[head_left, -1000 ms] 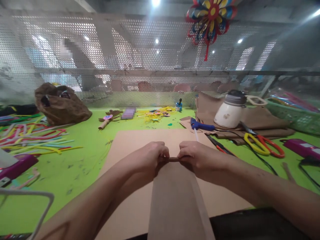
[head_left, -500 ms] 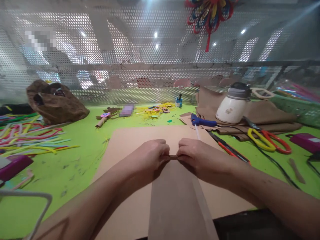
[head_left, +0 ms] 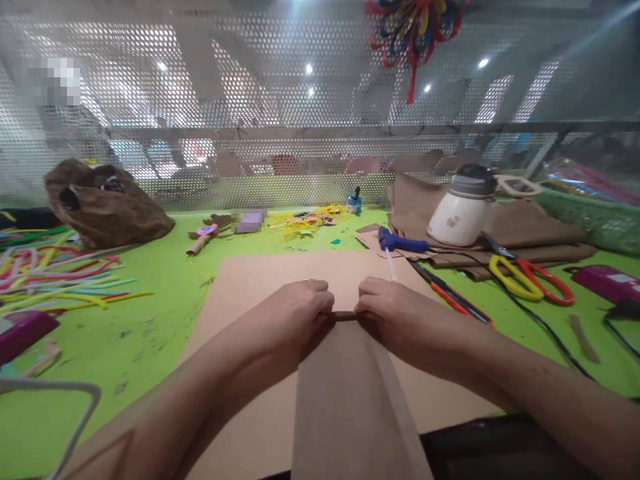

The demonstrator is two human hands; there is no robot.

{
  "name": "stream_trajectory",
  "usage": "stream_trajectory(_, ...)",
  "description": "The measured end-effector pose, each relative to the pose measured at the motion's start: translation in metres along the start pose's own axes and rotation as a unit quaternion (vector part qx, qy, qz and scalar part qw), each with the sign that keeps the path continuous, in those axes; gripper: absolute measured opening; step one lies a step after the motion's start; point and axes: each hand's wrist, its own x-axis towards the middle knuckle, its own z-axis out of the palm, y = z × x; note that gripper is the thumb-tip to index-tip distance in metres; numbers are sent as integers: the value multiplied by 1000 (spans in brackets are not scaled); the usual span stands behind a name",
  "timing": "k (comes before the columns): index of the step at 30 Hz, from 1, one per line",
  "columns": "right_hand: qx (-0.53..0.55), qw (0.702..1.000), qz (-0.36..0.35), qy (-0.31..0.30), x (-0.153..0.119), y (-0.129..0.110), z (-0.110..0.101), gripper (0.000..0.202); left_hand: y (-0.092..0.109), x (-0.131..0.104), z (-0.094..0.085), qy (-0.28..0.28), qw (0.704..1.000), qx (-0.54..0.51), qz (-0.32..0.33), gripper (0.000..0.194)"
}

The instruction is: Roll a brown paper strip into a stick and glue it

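A long strip of brown paper (head_left: 350, 400) runs from the bottom edge up to my hands, its far end rolled into a thin tight tube. At the left end of that roll, my left hand (head_left: 307, 303) pinches with bent fingers. My right hand (head_left: 385, 303) grips the right end in the same way, and a short piece of roll shows between them. Both hands rest over a light brown board (head_left: 260, 273) lying on the green table. My fingertips are partly hidden behind the knuckles.
Right of the board lie a blue glue gun (head_left: 405, 241), a red and black cutter (head_left: 450, 290) and scissors (head_left: 530, 277). Behind them are a white bottle (head_left: 460, 213) and folded brown paper (head_left: 525, 227). Pipe cleaners (head_left: 55, 273) and a brown bag (head_left: 105, 207) lie left.
My left hand has shifted slightly left, away from the right, so more of the rolled paper shows between them. The whole view has drifted a little.
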Motion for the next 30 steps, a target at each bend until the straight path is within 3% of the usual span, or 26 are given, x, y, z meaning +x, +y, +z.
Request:
stream_trajectory(6, -6, 1000, -1, -8, -2, -1, -5, 19, -1, -4, -11, -53, 998, -33, 5, 18)
stream_trajectory(16, -18, 1000, -8, -22, -2, -3, -6, 18, -1, -7, -13, -64, 997, -42, -6, 18)
stream_trajectory(23, -45, 999, -13, -21, -2, -3, -5, 15, 5, -7, -13, -53, 998, -10, -12, 13)
stream_trajectory(30, -106, 993, -44, 32, 0, -2, 10, 17, -1, -5, -6, -19, 1000, -11, -4, 10)
